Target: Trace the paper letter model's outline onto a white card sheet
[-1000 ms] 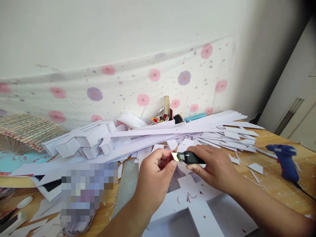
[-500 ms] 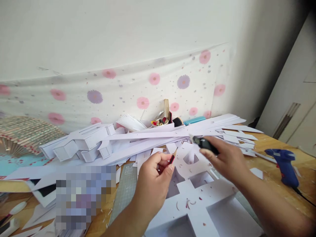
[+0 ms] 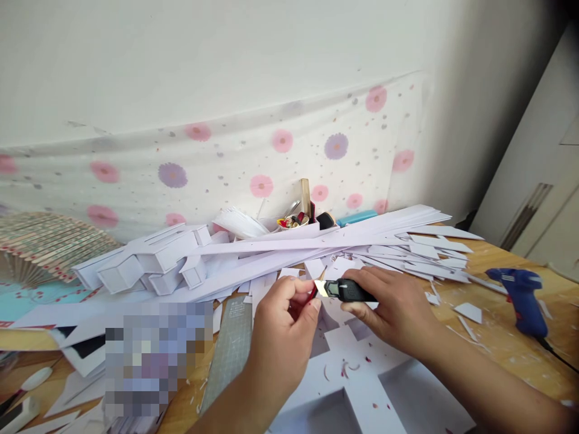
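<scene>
My left hand (image 3: 286, 328) pinches a red pencil (image 3: 315, 287) with its sharpened tip pointing up and to the right. My right hand (image 3: 392, 307) grips a black utility knife (image 3: 348, 290), its short blade laid against the pencil tip. Both hands hover over a white foam-board piece (image 3: 357, 386) with square cut-outs, sprinkled with red and wood-coloured shavings.
Long white strips and offcuts (image 3: 344, 244) pile up behind the hands, with small white box models (image 3: 149, 259) to the left. A green cutting mat (image 3: 230, 346) lies under the board. A blue glue gun (image 3: 520, 296) rests at right. A folding fan (image 3: 45, 244) sits far left; a cup of small tools (image 3: 296, 218) by the wall.
Half a second ago my right hand had swung the knife away to the right; it has come back and the blade rests on the pencil tip again.
</scene>
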